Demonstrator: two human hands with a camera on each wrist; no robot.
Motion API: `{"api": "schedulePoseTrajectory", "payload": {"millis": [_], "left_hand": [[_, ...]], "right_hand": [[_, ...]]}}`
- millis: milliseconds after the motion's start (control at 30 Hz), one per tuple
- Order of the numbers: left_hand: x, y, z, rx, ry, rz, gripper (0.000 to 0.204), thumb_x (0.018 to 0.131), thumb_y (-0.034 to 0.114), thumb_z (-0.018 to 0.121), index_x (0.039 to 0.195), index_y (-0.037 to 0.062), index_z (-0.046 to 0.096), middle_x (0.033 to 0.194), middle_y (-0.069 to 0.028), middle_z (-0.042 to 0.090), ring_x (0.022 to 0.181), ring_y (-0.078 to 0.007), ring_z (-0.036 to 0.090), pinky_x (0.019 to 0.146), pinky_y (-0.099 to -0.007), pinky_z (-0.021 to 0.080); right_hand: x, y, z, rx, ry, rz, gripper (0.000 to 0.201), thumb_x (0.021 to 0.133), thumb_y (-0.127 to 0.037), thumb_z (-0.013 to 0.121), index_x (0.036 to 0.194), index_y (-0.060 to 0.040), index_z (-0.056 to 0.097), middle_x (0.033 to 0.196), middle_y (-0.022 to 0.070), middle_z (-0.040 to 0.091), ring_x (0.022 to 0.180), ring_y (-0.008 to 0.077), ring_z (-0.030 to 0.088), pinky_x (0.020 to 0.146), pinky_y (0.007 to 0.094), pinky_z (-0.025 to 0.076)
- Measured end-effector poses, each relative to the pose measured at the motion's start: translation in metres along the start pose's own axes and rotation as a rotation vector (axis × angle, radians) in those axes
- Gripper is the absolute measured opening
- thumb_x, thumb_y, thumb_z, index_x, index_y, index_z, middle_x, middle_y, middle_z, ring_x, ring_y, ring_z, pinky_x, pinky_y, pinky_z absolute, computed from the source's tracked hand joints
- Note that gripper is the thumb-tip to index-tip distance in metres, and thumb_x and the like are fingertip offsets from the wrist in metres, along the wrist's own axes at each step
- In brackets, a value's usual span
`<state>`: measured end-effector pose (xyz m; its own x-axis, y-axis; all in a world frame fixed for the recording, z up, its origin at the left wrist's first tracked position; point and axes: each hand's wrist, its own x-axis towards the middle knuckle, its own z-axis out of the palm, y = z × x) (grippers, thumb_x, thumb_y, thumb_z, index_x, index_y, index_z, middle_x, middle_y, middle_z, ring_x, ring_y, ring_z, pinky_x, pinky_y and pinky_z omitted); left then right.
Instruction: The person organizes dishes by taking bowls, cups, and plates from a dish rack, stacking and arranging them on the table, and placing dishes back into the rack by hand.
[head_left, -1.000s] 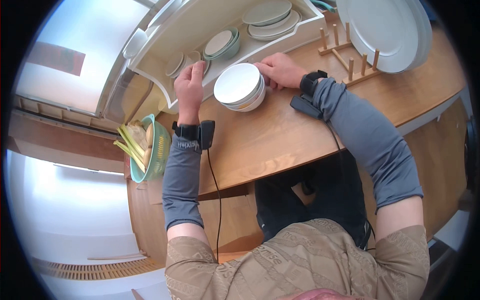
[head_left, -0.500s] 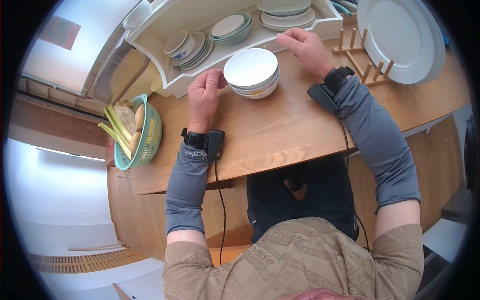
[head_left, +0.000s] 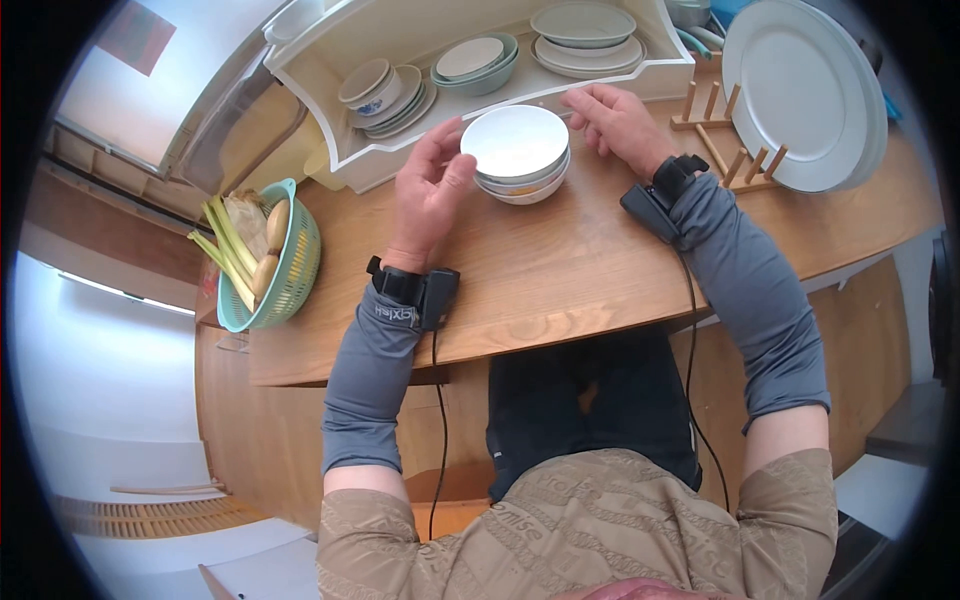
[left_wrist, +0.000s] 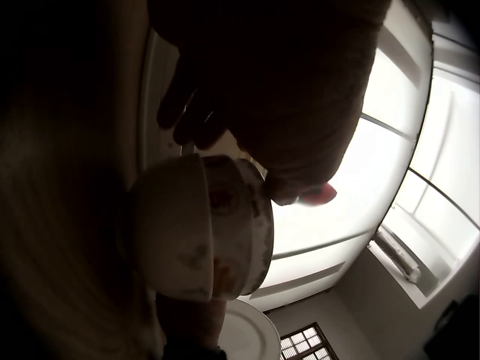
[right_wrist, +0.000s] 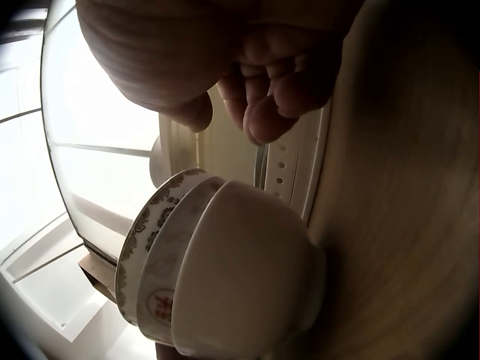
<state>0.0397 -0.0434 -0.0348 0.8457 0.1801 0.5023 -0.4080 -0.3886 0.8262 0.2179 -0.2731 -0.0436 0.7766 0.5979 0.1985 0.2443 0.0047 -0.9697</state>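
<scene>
A stack of three white bowls (head_left: 515, 142) stands upright on the wooden table, one nested in another. The right wrist view shows a patterned rim on the top bowl (right_wrist: 142, 247) and a red mark on the middle one. My left hand (head_left: 428, 190) is at the left of the stack, fingers spread and thumb apart, with nothing in its grasp. On the other side, my right hand (head_left: 622, 128) hovers by the rim with loosely bent fingers, holding nothing. From the left wrist, the left hand (left_wrist: 277, 90) appears dark above the bowls.
Behind the bowls, a cream shelf (head_left: 340, 150) holds stacked plates (head_left: 588, 50), bowls (head_left: 475, 65) and cups (head_left: 368, 88). A wooden rack (head_left: 715, 145) with large white plates (head_left: 800, 95) stands at the right. At the left is a green basket (head_left: 300, 250) of vegetables.
My right hand has come off the stack's right side. The left hand moved to the stack's left rim, then its fingers spread apart. The head view has shifted slightly.
</scene>
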Motion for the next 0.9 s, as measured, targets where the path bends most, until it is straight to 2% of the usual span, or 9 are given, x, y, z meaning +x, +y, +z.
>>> {"api": "schedulePoseTrajectory", "payload": {"millis": [33, 167, 267, 333, 367, 433, 767, 833, 900], "left_hand": [[-0.001, 0.003, 0.002, -0.030, -0.077, 0.018, 0.062, 0.097, 0.033, 0.071, 0.145, 0.0000, 0.050, 0.135, -0.0130, 0.061, 0.118, -0.0196, 0.061, 0.102, -0.0357, 0.049], [-0.005, 0.019, 0.005, 0.090, -0.187, 0.082, 0.074, 0.090, 0.035, 0.079, 0.148, 0.0017, 0.048, 0.140, -0.0146, 0.057, 0.124, -0.0224, 0.058, 0.110, -0.0385, 0.043], [-0.002, 0.013, 0.001, 0.144, -0.197, 0.063, 0.069, 0.086, 0.031, 0.083, 0.141, 0.0022, 0.054, 0.137, -0.0147, 0.059, 0.124, -0.0228, 0.058, 0.111, -0.0374, 0.043], [0.000, 0.006, -0.002, 0.263, -0.231, 0.128, 0.053, 0.085, 0.027, 0.084, 0.126, 0.0026, 0.062, 0.134, -0.0136, 0.061, 0.123, -0.0223, 0.058, 0.110, -0.0362, 0.043], [-0.001, 0.002, -0.004, 0.260, -0.235, 0.118, 0.053, 0.085, 0.027, 0.084, 0.126, 0.0026, 0.062, 0.134, -0.0136, 0.061, 0.123, -0.0223, 0.058, 0.110, -0.0362, 0.043], [-0.001, 0.002, -0.004, 0.268, -0.229, 0.117, 0.038, 0.084, 0.024, 0.085, 0.110, 0.0044, 0.065, 0.132, -0.0130, 0.063, 0.122, -0.0222, 0.059, 0.108, -0.0356, 0.044], [-0.001, 0.013, 0.003, 0.332, -0.179, 0.164, 0.030, 0.083, 0.020, 0.084, 0.099, 0.0055, 0.064, 0.129, -0.0146, 0.064, 0.120, -0.0233, 0.060, 0.105, -0.0349, 0.045], [-0.001, 0.012, 0.004, 0.307, -0.154, 0.171, 0.033, 0.078, 0.024, 0.086, 0.095, 0.0047, 0.064, 0.127, -0.0202, 0.066, 0.119, -0.0335, 0.062, 0.102, -0.0390, 0.047], [-0.002, 0.016, 0.003, 0.309, -0.163, 0.158, 0.032, 0.079, 0.024, 0.086, 0.095, 0.0047, 0.065, 0.127, -0.0203, 0.066, 0.120, -0.0336, 0.062, 0.103, -0.0391, 0.047]], "right_hand": [[-0.001, -0.001, 0.000, 0.011, -0.007, -0.007, 0.045, 0.102, -0.045, 0.059, 0.115, -0.0035, 0.068, 0.089, 0.0025, 0.065, 0.066, 0.0066, 0.057, 0.054, 0.0234, 0.047], [-0.002, 0.000, 0.001, 0.061, -0.046, -0.013, 0.048, 0.103, -0.048, 0.057, 0.113, -0.0030, 0.070, 0.088, 0.0025, 0.065, 0.065, 0.0064, 0.057, 0.054, 0.0225, 0.047], [-0.003, -0.001, 0.003, 0.062, -0.058, -0.003, 0.050, 0.103, -0.049, 0.056, 0.111, -0.0029, 0.071, 0.085, 0.0024, 0.064, 0.063, 0.0062, 0.056, 0.053, 0.0221, 0.046], [-0.001, 0.000, 0.003, 0.056, -0.059, -0.013, 0.050, 0.104, -0.050, 0.055, 0.111, -0.0028, 0.072, 0.084, 0.0024, 0.064, 0.062, 0.0064, 0.056, 0.052, 0.0224, 0.046], [-0.002, 0.002, 0.004, 0.052, -0.065, -0.021, 0.051, 0.104, -0.050, 0.054, 0.110, -0.0026, 0.072, 0.082, 0.0025, 0.063, 0.061, 0.0066, 0.056, 0.051, 0.0226, 0.046], [-0.003, 0.005, 0.004, 0.042, -0.063, -0.010, 0.052, 0.104, -0.050, 0.054, 0.110, -0.0021, 0.072, 0.082, 0.0025, 0.063, 0.060, 0.0068, 0.055, 0.051, 0.0229, 0.046], [0.001, 0.009, 0.004, -0.032, -0.098, 0.028, 0.052, 0.105, -0.049, 0.052, 0.112, -0.0011, 0.071, 0.083, 0.0036, 0.065, 0.061, 0.0076, 0.056, 0.051, 0.0241, 0.047], [0.000, 0.009, 0.006, -0.050, -0.107, 0.035, 0.052, 0.105, -0.049, 0.053, 0.113, -0.0012, 0.071, 0.084, 0.0039, 0.065, 0.062, 0.0077, 0.056, 0.052, 0.0243, 0.047], [-0.001, 0.008, 0.006, -0.088, -0.101, 0.034, 0.051, 0.105, -0.048, 0.053, 0.113, -0.0013, 0.071, 0.084, 0.0040, 0.065, 0.062, 0.0079, 0.056, 0.052, 0.0245, 0.047]]}}
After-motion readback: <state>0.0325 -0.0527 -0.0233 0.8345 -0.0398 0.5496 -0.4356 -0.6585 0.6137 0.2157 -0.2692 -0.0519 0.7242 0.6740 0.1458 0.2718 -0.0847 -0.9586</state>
